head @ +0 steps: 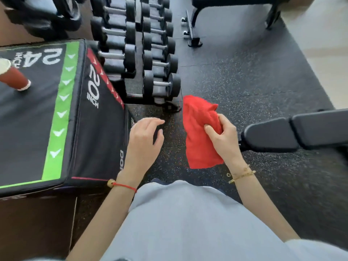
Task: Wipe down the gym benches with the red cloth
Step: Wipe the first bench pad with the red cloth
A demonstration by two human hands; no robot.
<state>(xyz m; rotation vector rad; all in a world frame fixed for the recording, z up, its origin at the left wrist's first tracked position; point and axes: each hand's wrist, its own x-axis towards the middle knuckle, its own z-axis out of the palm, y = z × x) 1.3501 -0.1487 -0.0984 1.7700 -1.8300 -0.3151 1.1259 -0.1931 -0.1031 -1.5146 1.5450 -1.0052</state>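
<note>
A person's right hand [224, 140] grips the red cloth [200, 132] in mid-air above the rubber floor [244, 78], just off the bench's [293, 131] near end; the left hand [144, 140] hovers released, fingers loosely curled.

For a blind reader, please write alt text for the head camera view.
A person's right hand grips a red cloth above a speckled gym floor; the left hand hangs open and empty. A black bench is at right, a plyo box at left, dumbbells ahead.
</note>
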